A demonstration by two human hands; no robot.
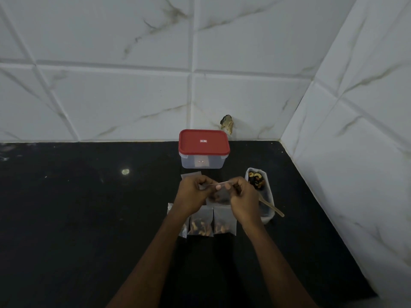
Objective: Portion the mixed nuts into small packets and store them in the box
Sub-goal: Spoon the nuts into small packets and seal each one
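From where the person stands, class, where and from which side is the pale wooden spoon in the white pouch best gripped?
Probably by the free handle end of the pale wooden spoon, coming from the right. That end juts past the white pouch at its near-right rim, unobstructed; the other end sits inside.

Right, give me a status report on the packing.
Grips: left hand, right hand both pinch packet top. Packet holds nuts. Closed box; filled packets on counter, unboxed. Nothing in the way.
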